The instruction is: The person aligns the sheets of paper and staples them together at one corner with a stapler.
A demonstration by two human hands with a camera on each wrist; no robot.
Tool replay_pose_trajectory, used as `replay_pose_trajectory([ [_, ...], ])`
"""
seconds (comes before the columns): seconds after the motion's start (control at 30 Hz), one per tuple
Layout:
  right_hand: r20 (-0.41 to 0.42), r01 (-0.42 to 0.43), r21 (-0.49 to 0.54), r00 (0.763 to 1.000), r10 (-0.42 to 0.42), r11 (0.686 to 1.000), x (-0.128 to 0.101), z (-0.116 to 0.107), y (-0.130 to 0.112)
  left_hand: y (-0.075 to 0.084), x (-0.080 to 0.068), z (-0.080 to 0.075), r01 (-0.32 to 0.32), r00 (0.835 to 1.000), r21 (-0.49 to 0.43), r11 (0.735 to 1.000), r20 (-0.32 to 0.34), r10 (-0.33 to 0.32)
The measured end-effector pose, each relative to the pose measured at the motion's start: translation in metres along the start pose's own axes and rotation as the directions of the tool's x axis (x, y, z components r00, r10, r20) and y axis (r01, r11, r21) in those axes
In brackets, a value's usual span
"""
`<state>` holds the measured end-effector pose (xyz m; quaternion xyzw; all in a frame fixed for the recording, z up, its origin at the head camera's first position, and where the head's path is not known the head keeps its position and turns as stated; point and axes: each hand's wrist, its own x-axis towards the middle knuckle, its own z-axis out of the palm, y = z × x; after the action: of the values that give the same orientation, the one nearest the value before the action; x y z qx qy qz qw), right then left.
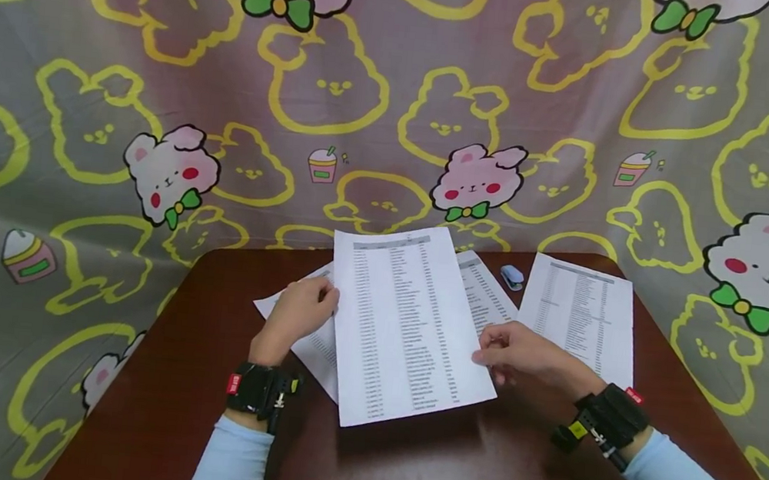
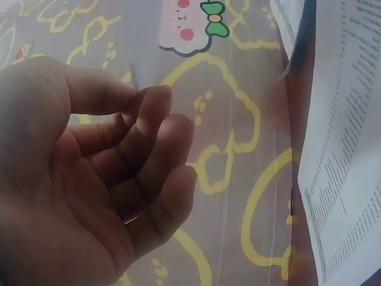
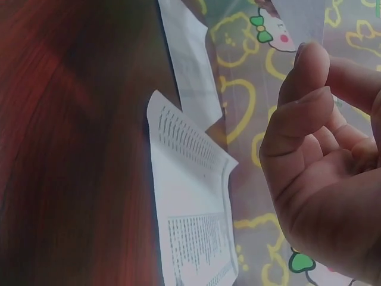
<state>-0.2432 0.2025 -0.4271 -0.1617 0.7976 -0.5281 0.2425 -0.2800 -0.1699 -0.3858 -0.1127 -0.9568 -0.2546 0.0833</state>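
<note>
A white sheet of paper [image 1: 403, 334] printed with columns of text is held up above the table, tilted toward the head camera. My left hand [image 1: 303, 311] pinches its left edge between thumb and index finger; in the left wrist view the hand's [image 2: 113, 161] other fingers curl loosely beneath. On the opposite side, my right hand [image 1: 516, 353] pinches the right edge near the lower corner. The right wrist view shows that hand's [image 3: 321, 143] thumb and index finger meeting at the paper. Behind the raised sheet, other printed paper [image 1: 484, 288] lies partly hidden on the table.
Another printed sheet [image 1: 582, 317] lies at the right of the dark wooden table [image 1: 404, 474]. A small light-blue stapler [image 1: 511, 276] sits near the back edge, between papers. Beneath my left hand, a sheet's corner [image 1: 318, 353] shows. A patterned curtain [image 1: 398, 102] hangs behind the table.
</note>
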Motion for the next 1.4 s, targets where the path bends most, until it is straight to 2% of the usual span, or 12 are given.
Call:
replay_pose_trajectory([
  [0.37, 0.015, -0.055, -0.014, 0.998, 0.055, 0.998, -0.010, -0.009, 0.011, 0.006, 0.005, 0.016, -0.073, 0.997, -0.004, 0.997, 0.035, 0.073],
  [0.67, 0.079, -0.078, 0.029, 0.994, 0.076, 0.997, -0.018, -0.010, 0.024, 0.011, -0.002, 0.027, -0.101, 0.993, -0.024, 0.995, 0.061, 0.102],
  [0.93, 0.069, -0.086, -0.003, 0.994, 0.086, 0.996, -0.023, -0.010, 0.031, 0.012, -0.007, 0.036, -0.125, 0.990, -0.008, 0.992, 0.061, 0.126],
  [1.17, 0.127, -0.076, 0.022, 0.989, 0.072, 0.997, -0.029, -0.014, 0.041, 0.013, -0.009, 0.043, -0.142, 0.986, -0.006, 0.990, 0.085, 0.142],
  [1.4, 0.188, -0.076, 0.055, 0.980, 0.064, 0.996, -0.036, -0.011, 0.046, 0.015, -0.014, 0.046, -0.148, 0.983, -0.056, 0.987, 0.104, 0.153],
])
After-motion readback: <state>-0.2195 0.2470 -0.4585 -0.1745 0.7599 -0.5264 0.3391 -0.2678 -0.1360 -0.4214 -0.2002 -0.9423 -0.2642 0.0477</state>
